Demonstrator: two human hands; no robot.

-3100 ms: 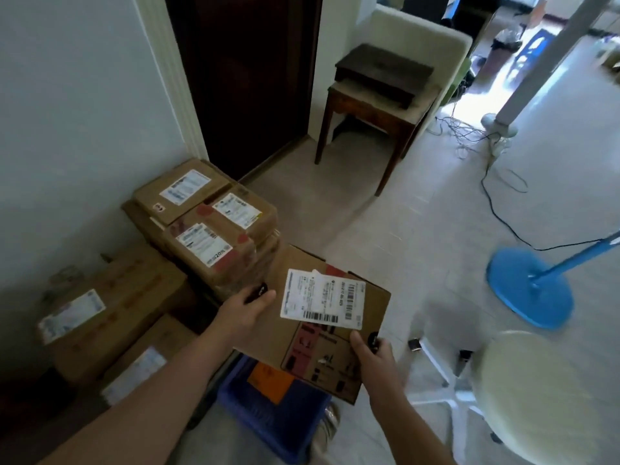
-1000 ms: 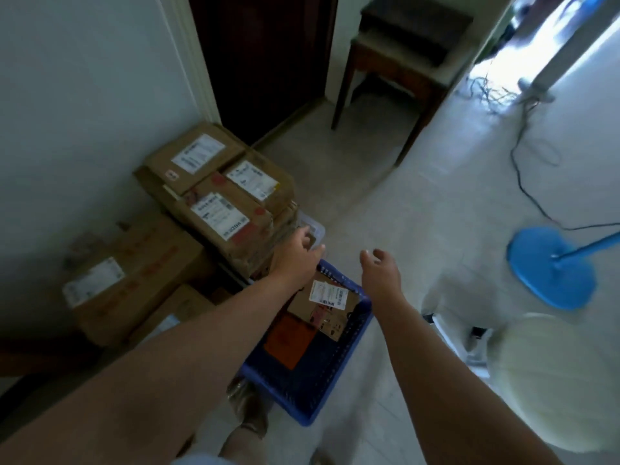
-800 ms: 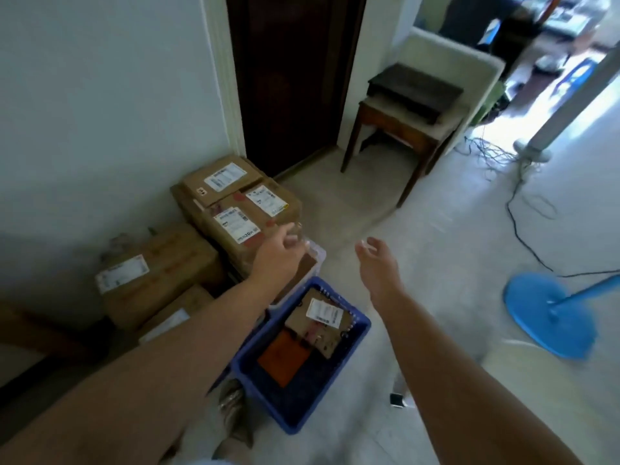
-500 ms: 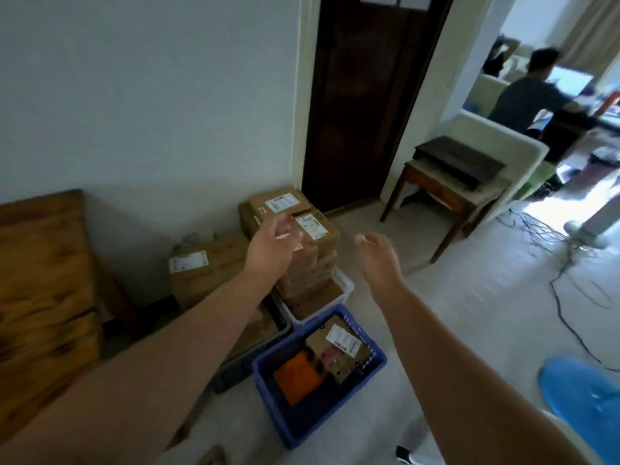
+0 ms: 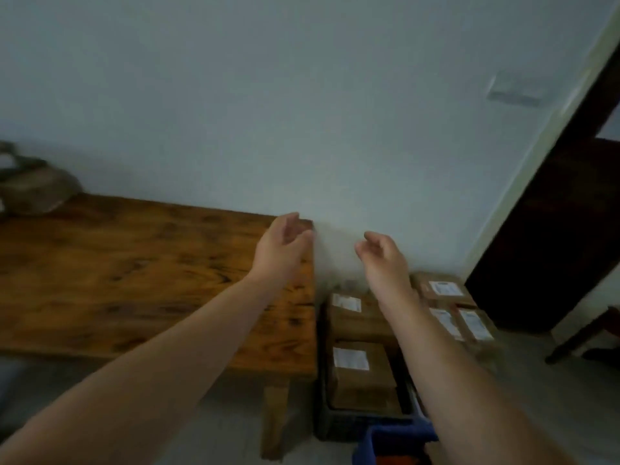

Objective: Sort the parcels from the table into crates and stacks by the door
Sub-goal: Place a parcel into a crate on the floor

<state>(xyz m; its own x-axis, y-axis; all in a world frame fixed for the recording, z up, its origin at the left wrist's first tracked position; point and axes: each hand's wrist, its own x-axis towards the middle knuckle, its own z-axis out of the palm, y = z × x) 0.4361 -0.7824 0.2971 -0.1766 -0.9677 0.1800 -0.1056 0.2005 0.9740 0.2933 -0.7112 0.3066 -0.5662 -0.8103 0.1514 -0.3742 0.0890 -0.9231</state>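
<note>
Both my hands are raised in front of the wall and hold nothing. My left hand (image 5: 283, 245) hovers over the right end of the wooden table (image 5: 127, 270), fingers loosely curled. My right hand (image 5: 380, 255) hangs relaxed above the parcels on the floor. Brown cardboard parcels with white labels lie below: one (image 5: 360, 374) in a dark crate (image 5: 355, 422), another (image 5: 355, 317) behind it, and a stack (image 5: 459, 313) by the dark door (image 5: 550, 236). A corner of the blue crate (image 5: 392, 444) shows at the bottom edge.
A dark blurred object (image 5: 32, 193) sits at the table's far left end. A light switch plate (image 5: 515, 87) is on the wall near the door frame. A wooden furniture leg (image 5: 583, 337) shows at the right edge.
I put the labelled parcel into the blue crate and let go of it. My view then swung left from the crates toward the wooden table, both hands staying raised and empty.
</note>
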